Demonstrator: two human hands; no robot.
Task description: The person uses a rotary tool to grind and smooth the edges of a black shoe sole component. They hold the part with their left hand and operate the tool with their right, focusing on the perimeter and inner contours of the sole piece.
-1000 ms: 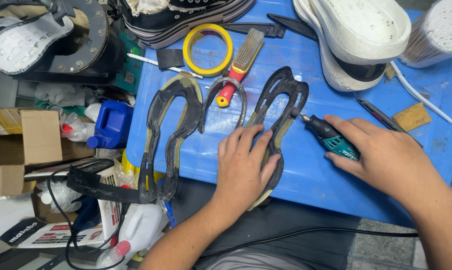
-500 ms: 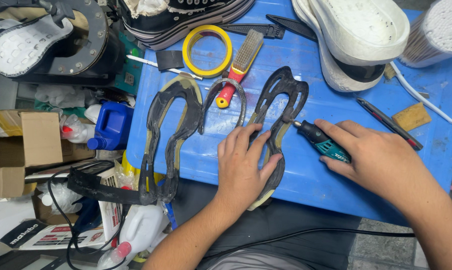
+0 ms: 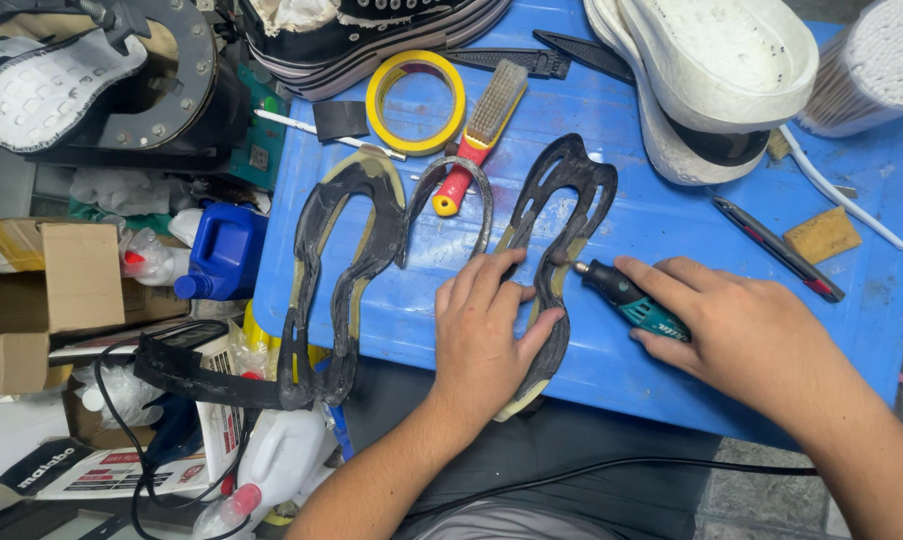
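My left hand (image 3: 489, 335) lies flat on a black rubber sole frame (image 3: 562, 205) on the blue table (image 3: 632, 370), pinning its lower part. My right hand (image 3: 742, 335) grips a teal and black rotary tool (image 3: 627, 298). The tool's tip touches the frame's inner edge just right of my left fingers. A second black sole frame (image 3: 342, 250) with yellowish edges lies to the left and hangs over the table's near edge. A thin grey rubber loop (image 3: 452, 200) rests between the two frames.
A wire brush with a red handle (image 3: 482, 135), a yellow tape roll (image 3: 416, 100), white soles (image 3: 717, 70), a red and black pen (image 3: 777, 248) and a tan block (image 3: 822, 235) lie on the table. A blue jug (image 3: 222, 250), boxes (image 3: 47, 290), bottles and cables crowd the left.
My right hand has slid the rotary tool left and down along the frame's inner edge, closer to my left hand. My left hand has stayed on the frame.
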